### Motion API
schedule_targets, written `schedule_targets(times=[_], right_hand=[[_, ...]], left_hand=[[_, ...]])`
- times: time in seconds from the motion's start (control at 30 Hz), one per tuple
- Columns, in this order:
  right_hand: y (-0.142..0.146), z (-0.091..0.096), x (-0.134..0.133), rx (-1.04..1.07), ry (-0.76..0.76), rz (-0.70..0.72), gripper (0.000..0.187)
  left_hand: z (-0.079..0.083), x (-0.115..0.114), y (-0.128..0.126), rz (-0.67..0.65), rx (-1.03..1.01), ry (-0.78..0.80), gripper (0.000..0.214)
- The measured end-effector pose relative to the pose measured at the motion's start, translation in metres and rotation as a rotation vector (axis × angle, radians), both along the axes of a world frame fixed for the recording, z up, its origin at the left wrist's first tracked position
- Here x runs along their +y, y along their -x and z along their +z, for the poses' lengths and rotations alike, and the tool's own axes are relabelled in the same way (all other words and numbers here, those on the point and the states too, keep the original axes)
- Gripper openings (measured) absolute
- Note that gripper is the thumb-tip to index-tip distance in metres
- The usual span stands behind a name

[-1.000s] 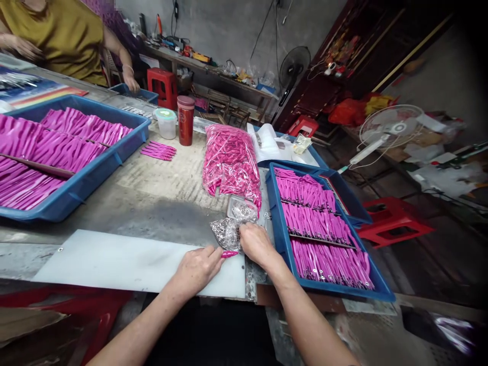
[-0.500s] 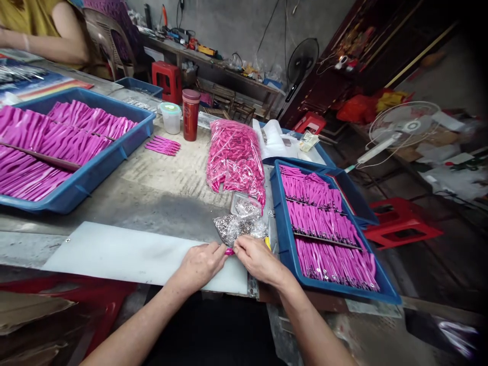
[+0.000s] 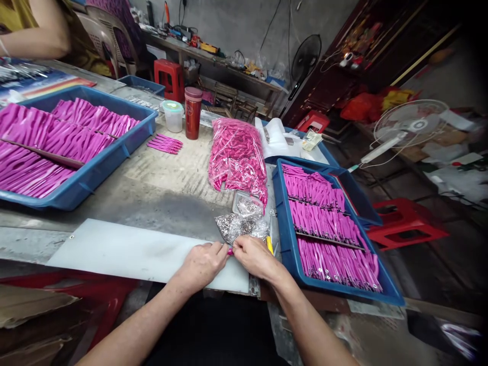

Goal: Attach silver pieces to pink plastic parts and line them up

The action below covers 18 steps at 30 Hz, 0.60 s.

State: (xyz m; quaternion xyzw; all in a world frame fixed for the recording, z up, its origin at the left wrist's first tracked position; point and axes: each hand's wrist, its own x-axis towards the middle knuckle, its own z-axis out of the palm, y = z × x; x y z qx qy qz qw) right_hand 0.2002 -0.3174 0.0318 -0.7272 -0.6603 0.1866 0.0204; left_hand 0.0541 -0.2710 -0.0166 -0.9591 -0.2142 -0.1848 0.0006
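Over the right end of a white board (image 3: 125, 254), my two hands meet. My left hand (image 3: 202, 262) is closed around a small pink plastic piece (image 3: 230, 251), and only its tip shows. My right hand (image 3: 253, 254) pinches right at that tip; what its fingers hold is hidden or too small to name. Just beyond the fingers lies a clear plastic bag of small metal parts (image 3: 227, 227), partly spilled open. A tool with a yellow handle (image 3: 270, 244) rests by my right hand. Farther back sits a clear bag full of pink pieces (image 3: 238, 157).
Blue trays of purple-pink strips stand on both sides: a left tray (image 3: 95, 184) and a right tray (image 3: 282, 239). Behind are a red tumbler (image 3: 192, 114), a lidded tub (image 3: 173, 118) and a small row of pink pieces (image 3: 165, 144). Another person's arm (image 3: 38, 40) shows at upper left.
The camera view has shifted slightly. My hands keep the same grip at the same place. The other person's arm at upper left has moved.
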Motion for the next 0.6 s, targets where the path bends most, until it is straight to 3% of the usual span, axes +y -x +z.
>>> schedule_targets(times=[0.3, 0.47, 0.6], right_hand=[[0.004, -0.002, -0.006, 0.007, -0.100, -0.047, 0.015], [-0.014, 0.004, -0.003, 0.075, -0.150, -0.106, 0.019], [-0.033, 0.005, 0.009, -0.038, -0.226, -0.152, 0.016]], left_hand=[[0.000, 0.001, 0.000, 0.002, -0.012, 0.029, 0.017], [0.003, 0.002, 0.001, 0.017, -0.033, 0.051, 0.019], [0.005, 0.002, 0.001, 0.027, -0.041, 0.066, 0.021]])
